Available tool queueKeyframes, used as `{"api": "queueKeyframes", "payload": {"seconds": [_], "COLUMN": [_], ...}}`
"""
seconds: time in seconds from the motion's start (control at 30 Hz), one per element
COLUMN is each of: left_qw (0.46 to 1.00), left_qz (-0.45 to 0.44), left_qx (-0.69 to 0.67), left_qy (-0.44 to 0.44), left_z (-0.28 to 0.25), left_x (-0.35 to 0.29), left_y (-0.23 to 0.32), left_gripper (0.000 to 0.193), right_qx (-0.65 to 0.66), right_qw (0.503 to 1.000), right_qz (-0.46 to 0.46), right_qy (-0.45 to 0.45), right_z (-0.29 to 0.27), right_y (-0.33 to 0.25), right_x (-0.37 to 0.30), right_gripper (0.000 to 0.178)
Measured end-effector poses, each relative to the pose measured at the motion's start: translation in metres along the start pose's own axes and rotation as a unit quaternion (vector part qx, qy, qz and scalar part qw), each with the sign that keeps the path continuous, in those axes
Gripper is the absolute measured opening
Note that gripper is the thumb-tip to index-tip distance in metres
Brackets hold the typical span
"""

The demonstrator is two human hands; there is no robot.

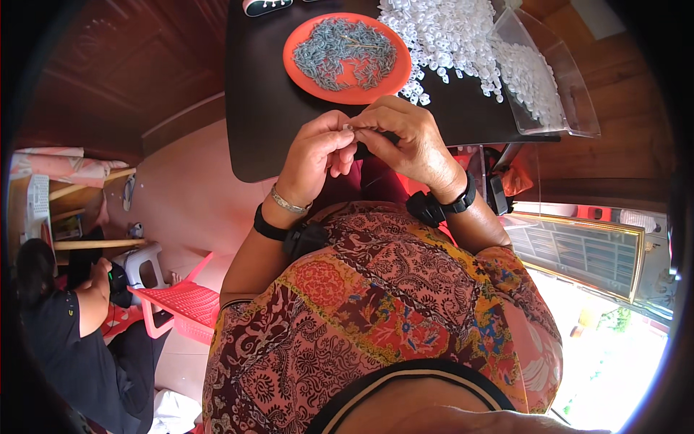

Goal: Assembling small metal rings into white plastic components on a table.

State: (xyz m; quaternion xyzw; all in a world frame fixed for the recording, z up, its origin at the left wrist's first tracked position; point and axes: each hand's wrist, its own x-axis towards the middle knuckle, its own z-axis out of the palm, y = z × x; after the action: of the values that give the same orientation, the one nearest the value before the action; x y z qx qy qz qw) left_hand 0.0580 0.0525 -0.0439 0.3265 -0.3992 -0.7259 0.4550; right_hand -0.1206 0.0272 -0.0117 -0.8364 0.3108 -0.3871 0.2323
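My left hand [318, 152] pinches a small white plastic clip [348, 127] between thumb and fingertips, just in front of the table edge. Fingertips of my right hand [408, 141] meet it there, closed together; whatever they grip is too small to make out. Right beyond both hands, an orange plate [295, 66] carries a spread of thin grey nails [343, 50]. A large heap of white plastic clips [448, 36] lies on the black table [260, 108] to the right of the plate.
A clear plastic bin [575, 108] with more white pieces lies at the table's right edge. One shoe [266, 6] shows at the far edge. On the left, a red plastic chair [184, 300] stands near another person in dark clothes [87, 362]. A gold-framed panel [578, 249] is at right.
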Motion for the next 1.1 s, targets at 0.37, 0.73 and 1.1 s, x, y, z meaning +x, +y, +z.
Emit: {"api": "queueKeyframes", "payload": {"seconds": [0.37, 0.73, 1.1], "left_qw": [0.993, 0.994, 0.995], "left_qz": [0.055, 0.051, 0.055], "left_qx": [0.091, 0.057, 0.038], "left_qy": [0.055, 0.077, 0.076], "left_z": [-0.004, 0.000, -0.005], "left_x": [0.005, 0.003, 0.003], "left_y": [-0.005, -0.005, -0.006], "left_gripper": [0.021, 0.020, 0.017], "right_qx": [-0.230, -0.344, -0.286], "right_qw": [0.969, 0.923, 0.933], "right_qz": [-0.015, 0.026, 0.036], "right_qy": [-0.091, -0.168, -0.216], "right_z": [-0.011, 0.010, 0.008], "right_y": [0.054, 0.068, 0.072], "right_x": [0.057, 0.072, 0.083], "right_gripper": [0.013, 0.013, 0.011]}}
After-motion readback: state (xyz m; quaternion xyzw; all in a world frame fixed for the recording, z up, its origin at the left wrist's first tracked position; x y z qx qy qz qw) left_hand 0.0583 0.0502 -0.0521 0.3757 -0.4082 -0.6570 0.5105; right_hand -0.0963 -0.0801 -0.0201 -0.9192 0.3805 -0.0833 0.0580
